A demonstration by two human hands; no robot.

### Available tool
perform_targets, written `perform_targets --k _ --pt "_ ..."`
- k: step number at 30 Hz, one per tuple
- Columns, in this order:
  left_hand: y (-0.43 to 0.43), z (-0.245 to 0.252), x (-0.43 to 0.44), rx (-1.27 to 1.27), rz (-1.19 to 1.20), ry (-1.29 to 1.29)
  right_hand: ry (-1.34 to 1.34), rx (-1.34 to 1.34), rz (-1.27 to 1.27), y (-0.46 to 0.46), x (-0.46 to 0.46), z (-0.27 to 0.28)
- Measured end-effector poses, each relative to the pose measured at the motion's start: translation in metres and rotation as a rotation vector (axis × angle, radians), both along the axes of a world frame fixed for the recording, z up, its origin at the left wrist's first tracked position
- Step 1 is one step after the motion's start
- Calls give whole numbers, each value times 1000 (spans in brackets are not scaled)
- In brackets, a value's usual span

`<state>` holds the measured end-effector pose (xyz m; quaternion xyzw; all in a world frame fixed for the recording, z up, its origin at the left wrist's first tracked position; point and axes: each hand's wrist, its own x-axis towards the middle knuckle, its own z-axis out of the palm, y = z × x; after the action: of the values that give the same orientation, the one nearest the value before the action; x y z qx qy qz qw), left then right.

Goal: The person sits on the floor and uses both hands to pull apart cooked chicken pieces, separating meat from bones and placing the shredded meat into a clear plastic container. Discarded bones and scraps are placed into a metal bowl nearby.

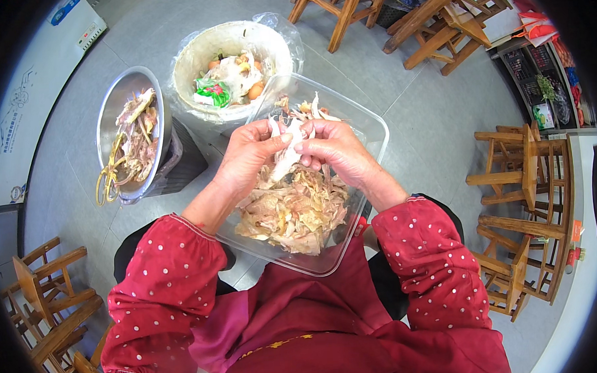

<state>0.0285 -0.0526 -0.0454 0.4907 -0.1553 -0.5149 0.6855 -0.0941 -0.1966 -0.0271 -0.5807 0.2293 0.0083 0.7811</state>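
Observation:
Between my hands is a pale piece of shredded poultry meat [286, 162]. My left hand [251, 151] pinches its left side with thumb and fingers, and my right hand [333, 147] pinches the right side. Both hands are above a clear plastic tub [379, 133]. A heap of torn meat and skin [297, 206] fills the near part of the tub; meatier pieces and bones [307, 108] lie at its far end, partly hidden by my fingers. To the left, a steel bowl [103, 95] holds a poultry carcass [139, 138] with yellow feet hanging over the rim.
A lined white bucket [181, 71] with eggshells and plastic waste stands behind the tub. The steel bowl rests on a dark ribbed bin [189, 151]. Wooden stools [530, 166] are stacked at right, with others at lower left and top. A white freezer [30, 98] stands far left.

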Motion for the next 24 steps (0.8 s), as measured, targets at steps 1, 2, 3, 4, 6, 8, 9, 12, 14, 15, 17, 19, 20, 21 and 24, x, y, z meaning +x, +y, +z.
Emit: perform_targets --k 1,2,3,4,6,8,9,12,14,15,17,19,20,21,24 --pt "0 0 0 10 18 24 14 27 -51 0 0 0" --pt "0 0 1 13 38 52 20 65 -82 -1 0 0" --pt "-1 1 2 16 53 84 29 70 -118 -2 0 0" --pt "-1 1 5 10 77 65 30 84 -136 -3 -1 0" --pt "0 2 11 2 123 35 19 116 -165 -4 -1 0" --pt "2 2 13 -5 87 46 -15 151 -180 -5 -1 -1" --pt "3 2 13 -5 74 52 -24 165 -216 -6 0 -2" --pt "3 2 13 -30 121 124 -94 214 -291 -10 1 -2" --pt "5 4 18 -12 179 137 -152 254 -325 -16 0 1" --pt "5 6 21 14 214 146 -121 223 -272 -18 -1 2" --pt "4 8 19 5 122 92 -26 142 -187 -19 -2 5" --pt "4 10 15 21 -34 69 -18 118 -97 -13 -2 6" --pt "3 11 11 6 -79 96 -13 101 -45 -9 -2 6" --pt "2 10 7 11 -98 42 -11 106 -73 -7 -2 6" --pt "0 9 -1 29 -114 -63 -48 89 -83 -3 0 7"
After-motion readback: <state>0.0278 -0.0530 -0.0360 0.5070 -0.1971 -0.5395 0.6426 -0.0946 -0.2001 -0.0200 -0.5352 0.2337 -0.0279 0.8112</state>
